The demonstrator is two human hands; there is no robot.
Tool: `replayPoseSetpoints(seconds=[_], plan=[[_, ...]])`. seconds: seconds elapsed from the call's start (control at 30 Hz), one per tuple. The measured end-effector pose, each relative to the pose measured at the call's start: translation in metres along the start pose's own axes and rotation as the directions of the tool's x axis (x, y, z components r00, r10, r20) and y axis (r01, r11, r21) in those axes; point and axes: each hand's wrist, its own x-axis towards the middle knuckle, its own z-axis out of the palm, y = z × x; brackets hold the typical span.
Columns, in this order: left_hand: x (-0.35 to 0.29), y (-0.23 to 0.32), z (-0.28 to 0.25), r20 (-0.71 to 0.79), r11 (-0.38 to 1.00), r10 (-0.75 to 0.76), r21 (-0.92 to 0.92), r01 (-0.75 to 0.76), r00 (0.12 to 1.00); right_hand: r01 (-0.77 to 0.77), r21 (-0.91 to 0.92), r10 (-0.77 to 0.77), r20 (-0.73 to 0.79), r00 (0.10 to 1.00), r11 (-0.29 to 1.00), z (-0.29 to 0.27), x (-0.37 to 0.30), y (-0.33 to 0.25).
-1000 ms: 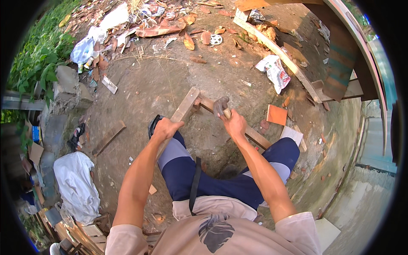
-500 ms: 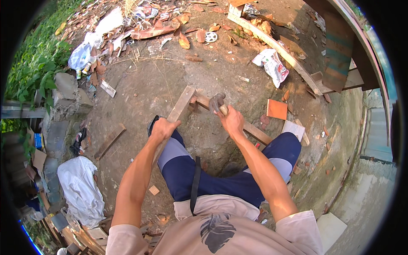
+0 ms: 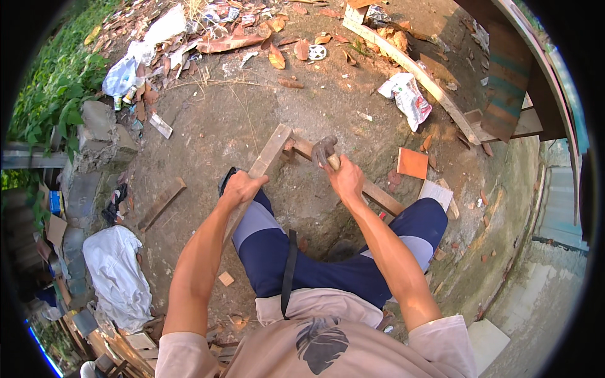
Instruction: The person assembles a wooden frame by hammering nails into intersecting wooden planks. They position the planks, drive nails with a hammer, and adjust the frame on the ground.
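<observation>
My left hand [image 3: 244, 188] is wrapped round a wooden batten [image 3: 271, 148] that slants up and away from my left thigh. In my right hand [image 3: 346, 179] is a hammer [image 3: 325, 150], gripped by its wooden handle close under the dark, rusty head. A second wooden batten [image 3: 383, 198] runs beneath the hammer and right hand toward my right knee. Its far end lies near the first batten's far end, at a corner; whether they are fastened cannot be seen. The hammer head is over the second batten, close to that corner.
Right of my hands lie an orange tile [image 3: 412, 163] and a pale tile [image 3: 436, 193]. A loose wood offcut [image 3: 162, 204] and a white sack [image 3: 118, 277] are on the left. Beyond are a long curved plank [image 3: 416, 74], a crumpled plastic bag [image 3: 407, 99], dry leaves and litter.
The whole view has shifted slightly. Both hands, the hammer and the battens keep nearly the same positions relative to each other.
</observation>
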Motion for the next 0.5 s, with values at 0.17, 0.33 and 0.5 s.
replayPoseSetpoints(seconds=[0.17,0.33,0.5], plan=[[-0.002,0.0,0.001,-0.05,1.0,-0.014,-0.012,0.014,0.999,0.051,-0.005,-0.051,-0.04,0.998,0.999,0.005,0.001,0.005],[0.001,0.009,-0.002,-0.153,0.991,0.134,0.034,-0.13,0.979,0.042,0.029,-0.041,-0.02,0.999,0.999,0.001,0.003,0.004],[0.031,0.057,-0.007,-0.36,0.941,0.322,0.021,-0.338,0.875,0.037,0.027,-0.037,-0.007,0.999,0.999,0.0,0.001,0.001]])
